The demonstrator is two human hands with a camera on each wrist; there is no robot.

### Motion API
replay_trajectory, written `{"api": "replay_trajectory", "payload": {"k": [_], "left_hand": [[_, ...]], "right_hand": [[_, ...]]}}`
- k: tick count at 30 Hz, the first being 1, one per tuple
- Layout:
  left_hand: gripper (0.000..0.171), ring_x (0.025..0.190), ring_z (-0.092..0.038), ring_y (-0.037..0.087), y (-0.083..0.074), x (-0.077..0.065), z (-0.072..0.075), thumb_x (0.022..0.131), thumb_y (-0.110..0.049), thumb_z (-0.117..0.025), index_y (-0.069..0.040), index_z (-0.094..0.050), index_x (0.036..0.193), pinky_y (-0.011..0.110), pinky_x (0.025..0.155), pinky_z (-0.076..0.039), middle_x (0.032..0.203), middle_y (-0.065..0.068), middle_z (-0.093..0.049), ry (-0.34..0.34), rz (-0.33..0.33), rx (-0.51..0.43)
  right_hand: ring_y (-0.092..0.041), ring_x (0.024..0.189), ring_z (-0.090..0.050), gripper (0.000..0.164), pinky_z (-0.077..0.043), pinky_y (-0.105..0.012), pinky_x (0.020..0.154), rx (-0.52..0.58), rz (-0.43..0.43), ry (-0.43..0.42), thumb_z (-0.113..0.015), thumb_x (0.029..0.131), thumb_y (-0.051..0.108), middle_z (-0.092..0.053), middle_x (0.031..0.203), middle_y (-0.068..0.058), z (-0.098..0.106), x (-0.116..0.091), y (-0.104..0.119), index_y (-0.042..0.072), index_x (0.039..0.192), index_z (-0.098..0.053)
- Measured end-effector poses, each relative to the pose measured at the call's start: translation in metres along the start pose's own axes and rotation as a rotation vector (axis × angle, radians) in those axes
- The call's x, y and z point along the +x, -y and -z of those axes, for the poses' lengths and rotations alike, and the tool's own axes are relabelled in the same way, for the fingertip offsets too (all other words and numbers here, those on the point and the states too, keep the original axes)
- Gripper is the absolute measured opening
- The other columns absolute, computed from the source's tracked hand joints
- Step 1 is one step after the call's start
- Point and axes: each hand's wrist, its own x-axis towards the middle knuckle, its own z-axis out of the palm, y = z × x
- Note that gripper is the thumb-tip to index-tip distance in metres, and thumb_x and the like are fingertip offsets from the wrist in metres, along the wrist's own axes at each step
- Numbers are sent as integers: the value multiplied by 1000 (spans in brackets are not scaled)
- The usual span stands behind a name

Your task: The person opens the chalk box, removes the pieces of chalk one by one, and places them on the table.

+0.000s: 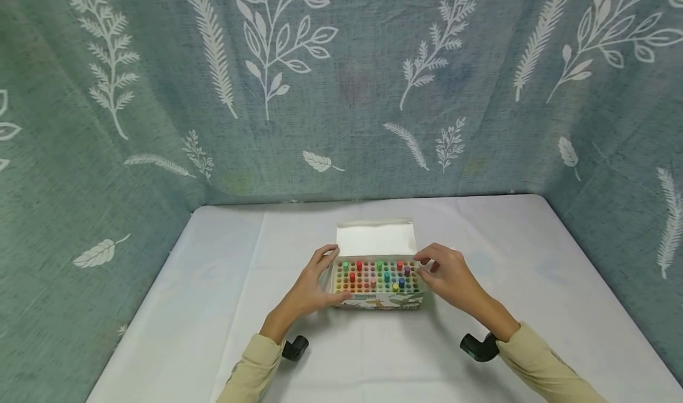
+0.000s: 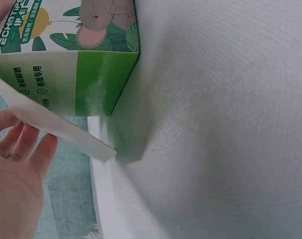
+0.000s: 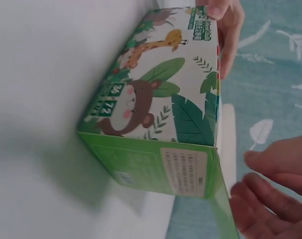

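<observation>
A cardboard chalk box [image 1: 376, 302] stands on the table, its white lid [image 1: 376, 240] raised at the back. Inside is a grid of holes, with several coloured chalk sticks [image 1: 387, 277] standing above the rest. My left hand [image 1: 308, 285] holds the box's left end, thumb on the front rim. In the left wrist view its fingers [image 2: 39, 149] rest against the side flap [image 2: 56, 124]. At the right end, my right hand [image 1: 450, 275] is bent loosely, with no chalk visible in it. Its fingertips are close to the green side flap [image 3: 223, 204]; contact is unclear.
A white cloth [image 1: 213, 308] covers the table. Grey-green curtains [image 1: 352, 154] with white leaf prints surround its back and sides. Black wrist devices [image 1: 480, 348] sit below both hands, near the sleeves.
</observation>
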Motion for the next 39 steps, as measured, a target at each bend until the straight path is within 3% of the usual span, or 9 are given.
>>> {"api": "replay_trajectory", "payload": {"k": [9,15,23,31,39], "left_hand": [[98,137,-28,27,3,-1,2,72,-46,-80,-10,-31,149,56,102,-35,151,-1,-25,-15,-3,-26],[96,137,-28,27,5,-1,0,72,-44,-81,-9,-33,148,56,103,-34,151,1,-27,-22,-16,-46],[96,138,-27,26,5,-2,-2,72,-40,-81,-7,-33,148,55,104,-34,151,2,-28,-30,-26,-59],[96,137,-28,25,6,-2,-3,72,-41,-82,-8,-33,148,54,103,-34,150,0,-28,-30,-22,-60],[96,137,-27,25,4,-1,-3,72,-39,-82,-7,-33,147,53,103,-35,150,0,-27,-27,-34,-61]], "right_hand": [[-15,73,-59,20,-49,-22,58,-108,39,217,-71,80,-5,-60,87,-7,-13,15,7,0,98,-69],[-15,72,-60,13,-50,-21,59,-140,28,318,-68,82,-5,-58,84,-6,-16,18,7,1,93,-68],[-13,68,-56,12,-47,-22,55,-194,55,369,-68,82,-6,-56,81,-5,-15,23,6,2,92,-70],[-14,68,-58,19,-46,-22,55,-137,57,434,-63,81,-11,-59,82,-6,-10,29,4,0,93,-72],[-11,63,-52,24,-41,-22,53,-127,95,404,-58,78,-14,-59,77,-4,-6,36,5,4,83,-73]]}}
